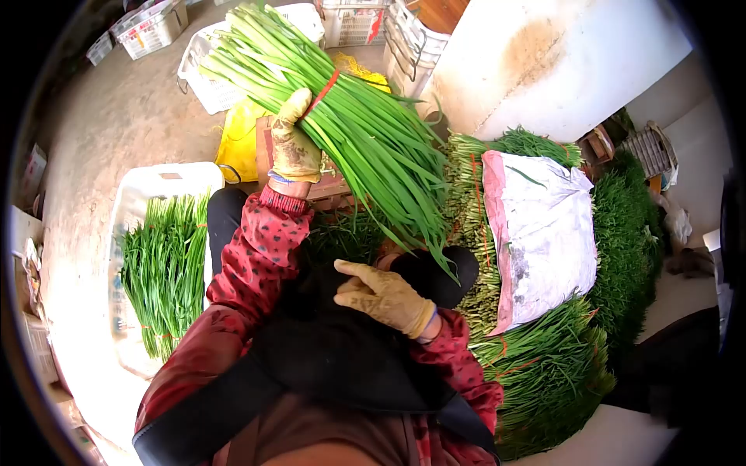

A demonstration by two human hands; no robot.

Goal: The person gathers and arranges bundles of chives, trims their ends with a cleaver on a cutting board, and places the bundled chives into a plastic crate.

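Observation:
A large bundle of long green stalks [365, 140], pale at the upper left end and leafy at the lower right, is raised in front of me. My left hand [295, 144], in a soiled pale glove, grips it beside the red band [320, 93] around its middle. Lower down, in front of my dark apron, my right hand [385, 297] wears a similar glove. Its index finger points out to the left and the other fingers are partly curled; I see nothing held in it.
A white crate [167, 172] with banded green bundles stands at the left. Stacked bundles [544, 365] lie at the right, partly under a white-and-pink sack [544, 233]. Behind are a yellow bag [239, 140], more crates [151, 29] and a white slanted surface [544, 62].

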